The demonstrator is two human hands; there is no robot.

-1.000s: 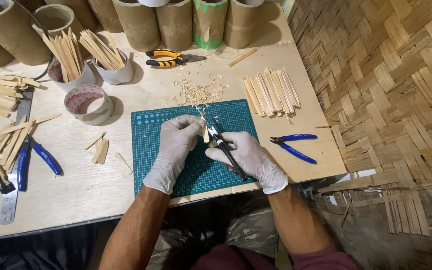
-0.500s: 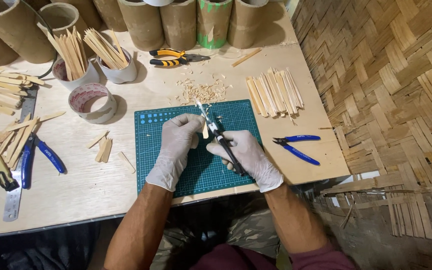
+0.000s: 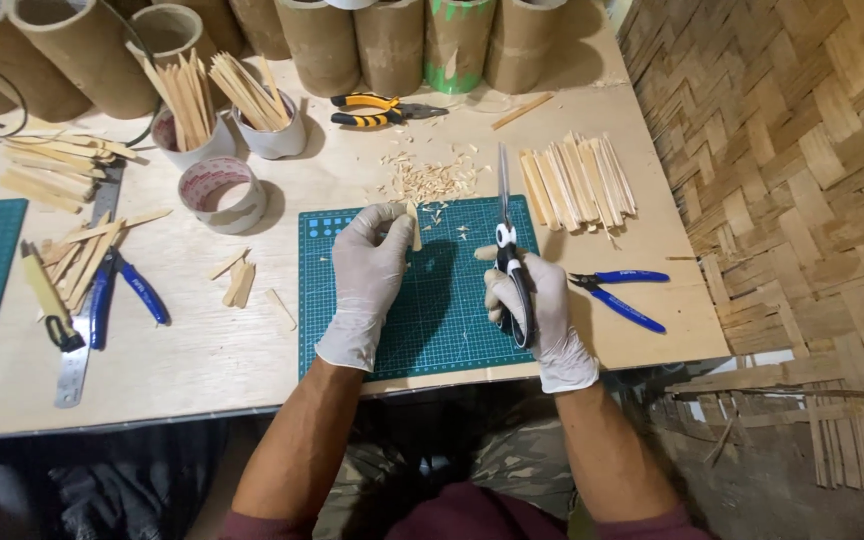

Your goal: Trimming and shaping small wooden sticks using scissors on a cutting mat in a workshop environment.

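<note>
A: What's the setting?

B: A pale plywood worktable (image 3: 252, 350) beside a woven bamboo-strip wall (image 3: 802, 150), with a row of thick cardboard tubes (image 3: 392, 40) along the back edge. A green gridded cutting mat (image 3: 432, 320) lies at the near edge; I'll place everything from that mat.

A: Where are the hands?

B: Both are over the mat, in white gloves. The left hand (image 3: 367, 280), over the mat's left part, pinches a short pale bamboo sliver (image 3: 414, 226) between thumb and fingers; the sliver stands nearly upright over the mat's far edge.

A: And the other hand?

B: The right hand (image 3: 537, 310), over the mat's right part, is closed around the black handles of the long-bladed scissors (image 3: 505, 230). The blades look shut and point away from the person, past the mat's far edge.

A: How do the 2 lie?

B: The sliver is to the left of the blades, apart from them, its long axis roughly parallel to theirs. The left hand holds it, so that hand is nearer.

A: Around the mat?

B: Pale shavings (image 3: 432, 180) just beyond it, a fan of flat bamboo slats (image 3: 577, 185) beyond its right corner, blue-handled pliers (image 3: 622, 295) to its right.
</note>
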